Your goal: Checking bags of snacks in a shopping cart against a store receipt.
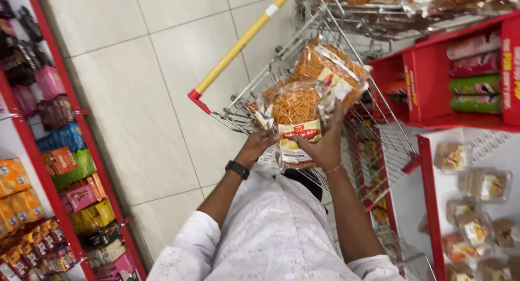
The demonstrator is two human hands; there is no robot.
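Both hands clamp clear crinkly snack packets (297,114) at frame centre, over wire shopping trolley (379,145); left hand (259,144) pinches lower-left edge; right hand (325,145) cups right side, fingers closed on film; step looks like lifting stack from trolley; next move needs firm hold, plastic slippery; orange fried noodles inside; red shelf (428,91) upper right.

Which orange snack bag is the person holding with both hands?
The front snack bag, gripped by left hand and right hand; the other bag lies behind it.
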